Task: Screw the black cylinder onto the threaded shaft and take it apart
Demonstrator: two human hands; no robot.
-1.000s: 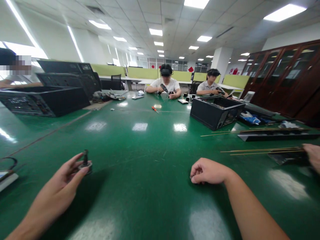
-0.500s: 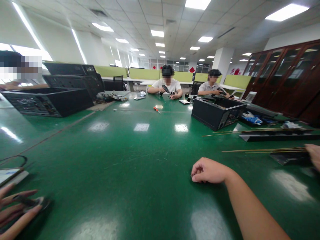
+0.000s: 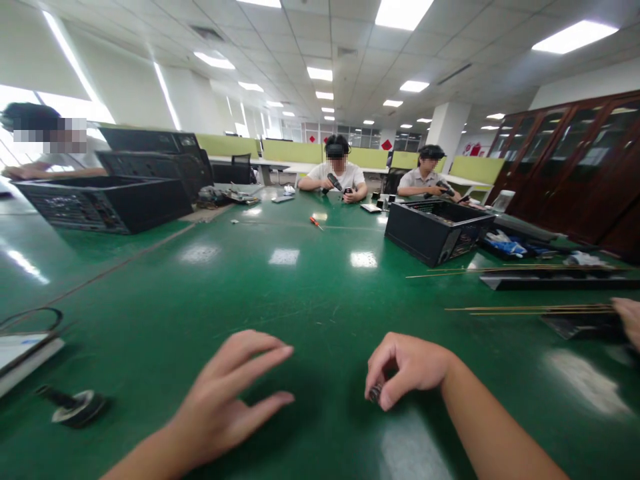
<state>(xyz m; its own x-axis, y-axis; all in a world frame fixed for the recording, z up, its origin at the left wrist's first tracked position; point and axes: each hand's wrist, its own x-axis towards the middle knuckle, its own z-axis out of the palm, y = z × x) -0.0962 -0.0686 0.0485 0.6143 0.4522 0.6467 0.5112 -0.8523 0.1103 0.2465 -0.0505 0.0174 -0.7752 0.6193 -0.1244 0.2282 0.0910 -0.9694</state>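
My left hand (image 3: 235, 393) hovers over the green table (image 3: 280, 300), its fingers spread apart with nothing between them. My right hand (image 3: 410, 370) pinches a small dark metallic piece (image 3: 375, 393) between thumb and fingers, just above the tabletop. What kind of piece it is I cannot make out. Off to the left lies a round black part with a pale rim and a dark stem (image 3: 79, 409), apart from both hands.
A white-edged flat object (image 3: 25, 357) lies at the left edge. Black computer cases (image 3: 435, 230) stand farther back. An orange screwdriver (image 3: 316, 223) lies mid-table. Thin rods (image 3: 500, 310) and another person's hand (image 3: 627, 320) are at right. Two people sit opposite, another at left.
My left hand has left the round black part and moved right, toward the middle. My right hand has come slightly nearer and left, showing the small piece in its pinch.
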